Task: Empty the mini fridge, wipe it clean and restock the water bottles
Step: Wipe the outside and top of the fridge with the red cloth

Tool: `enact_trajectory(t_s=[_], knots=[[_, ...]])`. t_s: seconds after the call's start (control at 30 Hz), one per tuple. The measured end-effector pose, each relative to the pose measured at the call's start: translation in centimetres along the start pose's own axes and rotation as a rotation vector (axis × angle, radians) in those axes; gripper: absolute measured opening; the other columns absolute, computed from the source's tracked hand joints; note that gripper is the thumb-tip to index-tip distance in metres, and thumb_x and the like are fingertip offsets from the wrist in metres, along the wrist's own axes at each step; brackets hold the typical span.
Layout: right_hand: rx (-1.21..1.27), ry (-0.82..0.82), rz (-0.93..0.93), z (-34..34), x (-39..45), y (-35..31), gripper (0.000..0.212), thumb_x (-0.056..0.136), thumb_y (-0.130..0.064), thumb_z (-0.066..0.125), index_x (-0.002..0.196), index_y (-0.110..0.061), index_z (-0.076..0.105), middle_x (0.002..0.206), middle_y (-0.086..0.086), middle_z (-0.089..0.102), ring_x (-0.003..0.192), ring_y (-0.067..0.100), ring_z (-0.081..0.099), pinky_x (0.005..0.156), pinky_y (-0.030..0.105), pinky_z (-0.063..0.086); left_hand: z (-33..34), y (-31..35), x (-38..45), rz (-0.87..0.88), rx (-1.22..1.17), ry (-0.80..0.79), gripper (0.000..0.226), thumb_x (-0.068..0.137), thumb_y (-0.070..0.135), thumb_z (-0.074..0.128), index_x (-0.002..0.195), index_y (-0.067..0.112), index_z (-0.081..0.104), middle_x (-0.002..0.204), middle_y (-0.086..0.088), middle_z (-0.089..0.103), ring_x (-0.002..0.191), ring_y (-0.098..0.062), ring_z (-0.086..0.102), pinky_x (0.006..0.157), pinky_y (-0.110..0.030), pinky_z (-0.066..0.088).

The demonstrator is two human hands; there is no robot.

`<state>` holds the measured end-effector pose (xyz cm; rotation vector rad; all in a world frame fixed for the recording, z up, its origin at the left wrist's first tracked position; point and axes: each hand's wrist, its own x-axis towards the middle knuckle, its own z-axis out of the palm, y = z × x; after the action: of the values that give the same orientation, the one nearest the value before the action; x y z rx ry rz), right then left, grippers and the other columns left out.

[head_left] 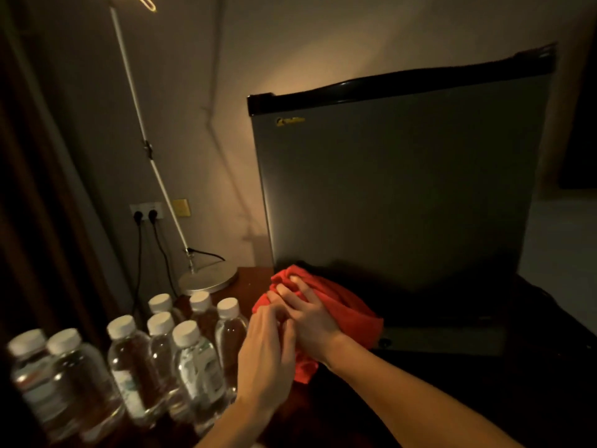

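Clearly the risk sits just left of the left hand (266, 352): a tight cluster of clear plastic water bottles with white caps (190, 360) stands on the dark wooden worktop (248, 282), and a wide sweep could topple them. Both hands rest on a crumpled red cloth (342, 310), the left with fingers curled into its folds, the right hand (310, 318) laid flatter on top. Directly beyond them, the dark grey mini fridge (397, 189) has its door closed, so bunching the cloth loosely may snag its lower edge.
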<state>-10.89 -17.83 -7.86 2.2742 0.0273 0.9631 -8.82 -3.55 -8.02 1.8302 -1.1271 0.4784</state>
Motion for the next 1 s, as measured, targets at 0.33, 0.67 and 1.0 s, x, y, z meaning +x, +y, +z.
enact_trajectory(t_s=[0.33, 0.67, 1.0], knots=[[0.018, 0.048, -0.129, -0.1, -9.5, 5.5, 0.032, 0.090, -0.025, 0.052, 0.113, -0.015, 0.071, 0.139, 0.009, 0.055, 0.135, 0.028, 0.043, 0.109, 0.056, 0.029, 3.6, 1.3, -0.6, 0.098, -0.005, -0.165, 0.013, 0.097, 0.040, 0.042, 0.101, 0.029, 0.045, 0.098, 0.014, 0.049, 0.090, -0.010, 0.056, 0.076, -0.032, 0.047], [-0.208, -0.081, 0.194, -6.2, -26.1, 15.5, 0.057, 0.076, -0.012, 0.044, 0.132, -0.024, 0.050, 0.140, 0.008, 0.044, 0.123, 0.032, 0.046, 0.116, 0.055, 0.019, 4.8, 1.5, -0.2, 0.047, 0.051, -0.194, 0.007, 0.099, 0.043, 0.043, 0.098, 0.036, 0.039, 0.095, 0.017, 0.047, 0.085, -0.003, 0.052, 0.073, -0.024, 0.043], [-0.092, 0.004, 0.161, -5.6, -21.8, 13.8, 0.039, 0.075, -0.017, 0.055, 0.111, -0.024, 0.070, 0.147, 0.003, 0.046, 0.128, 0.028, 0.046, 0.115, 0.052, 0.024, 7.3, 3.0, 0.8, 0.038, 0.085, -0.251, 0.019, 0.096, 0.035, 0.053, 0.113, 0.026, 0.049, 0.106, 0.011, 0.051, 0.097, -0.011, 0.057, 0.082, -0.032, 0.051]])
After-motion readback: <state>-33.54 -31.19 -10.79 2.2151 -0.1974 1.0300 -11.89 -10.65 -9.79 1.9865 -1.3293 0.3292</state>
